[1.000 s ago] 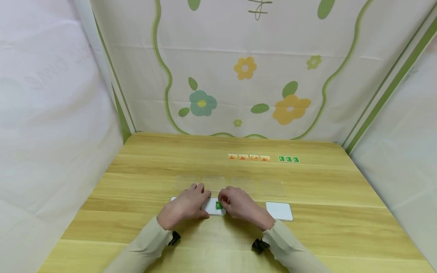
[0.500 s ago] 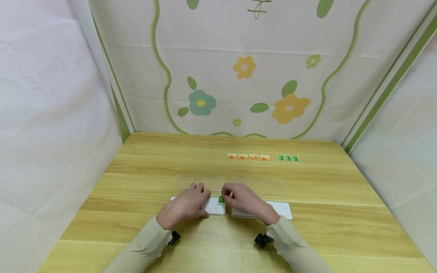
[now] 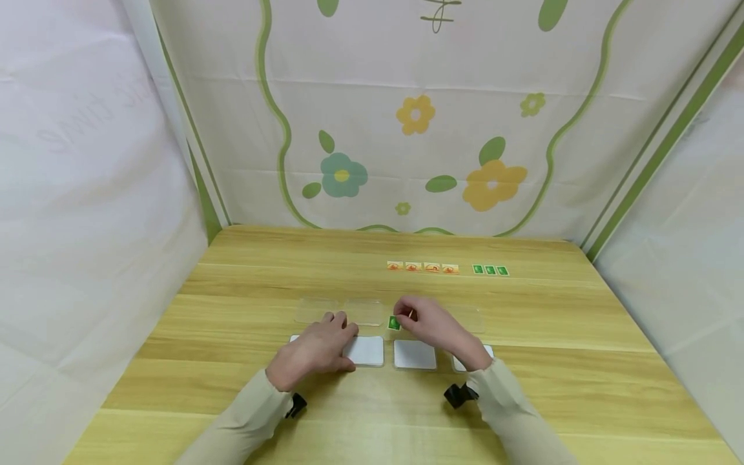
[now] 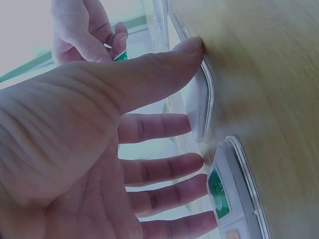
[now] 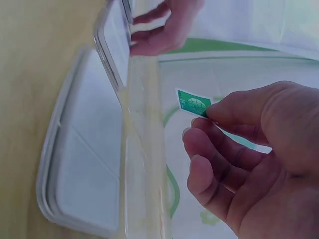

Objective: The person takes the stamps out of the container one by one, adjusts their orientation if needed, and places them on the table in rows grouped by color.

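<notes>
Green paper stamp [image 5: 192, 103], white border, print too fine to read: pinched in fingers of right hand [image 3: 433, 323], above wood-grain worktop [image 3: 372, 420]. Left hand [image 3: 316, 347], fingers extended, touches round-cornered white case [image 3: 369, 351]; neighbouring case [image 4: 232, 169] mostly hidden.

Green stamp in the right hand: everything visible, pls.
The green stamp is a small, thin rectangle, paper-like, white-bordered, with a pale rounded design; its print is too small to read. It looks uncreased. The right hand pinches one end, covering part of it. It is tilted, in the air above the table, and shows just beyond the white cases in the head view.
</notes>
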A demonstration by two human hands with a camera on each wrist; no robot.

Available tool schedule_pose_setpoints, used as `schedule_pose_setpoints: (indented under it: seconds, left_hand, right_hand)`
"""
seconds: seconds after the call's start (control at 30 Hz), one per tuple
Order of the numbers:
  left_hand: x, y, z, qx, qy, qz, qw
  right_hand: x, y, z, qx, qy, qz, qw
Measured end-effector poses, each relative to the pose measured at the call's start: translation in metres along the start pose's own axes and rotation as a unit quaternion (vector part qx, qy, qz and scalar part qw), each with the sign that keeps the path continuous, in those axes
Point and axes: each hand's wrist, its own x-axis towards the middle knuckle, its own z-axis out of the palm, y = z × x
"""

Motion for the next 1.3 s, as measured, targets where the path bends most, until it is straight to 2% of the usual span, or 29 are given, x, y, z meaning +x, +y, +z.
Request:
schedule_pose_setpoints:
  seconds: [0.23,0.5,0.7,1.1,1.3]
  left_hand:
    - [-0.003,-0.001,-0.001,0.002,0.003,0.002,1.0]
    - [-0.001,0.0,-0.001,-0.002,0.007,0.012,0.9999]
    - [0.0,-0.001,-0.001,-0.001,0.008,0.01,0.9999]
    - [-0.001,0.0,-0.003,-0.007,0.003,0.006,0.9999]
    - [-0.002,-0.001,-0.002,-0.01,0.002,0.007,0.9999]
  right_hand:
    - [0.001,0.01,-0.013,-0.014,0.025,0.004,0.9996]
    - [0.0,0.024,-0.027,-0.025,0.059,-0.013,0.9979]
    - [0.002,0.033,-0.035,-0.036,0.056,0.0,0.9978]
    - [0.006,0.072,-0.057,-0.082,0.063,-0.004,0.9947]
    - [0.006,0.088,-0.077,-0.083,0.045,0.024,0.9953]
